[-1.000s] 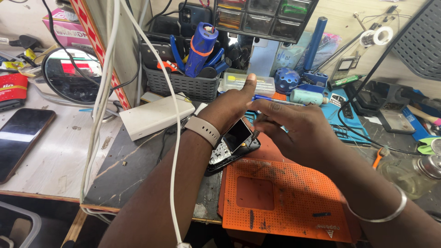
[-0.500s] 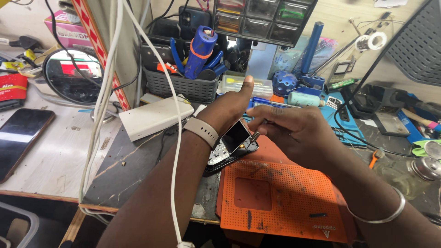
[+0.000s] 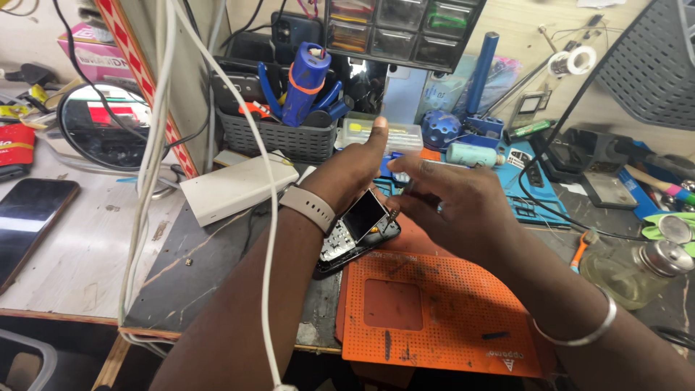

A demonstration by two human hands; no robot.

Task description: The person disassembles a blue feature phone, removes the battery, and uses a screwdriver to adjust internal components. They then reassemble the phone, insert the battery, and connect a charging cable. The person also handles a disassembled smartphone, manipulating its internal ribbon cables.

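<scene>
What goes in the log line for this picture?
left hand: holds keypad phone | right hand: small tool at phone | under: orange mat

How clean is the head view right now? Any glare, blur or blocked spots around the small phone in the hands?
Head view: daylight is even, with soft shadows. The right hand is slightly motion-blurred at the fingers. The small keypad phone stays fairly sharp, its screen showing a faint sheen. A white cable crosses the left forearm, and the left hand hides part of the phone. Bright glare sits behind the grey basket.
</scene>
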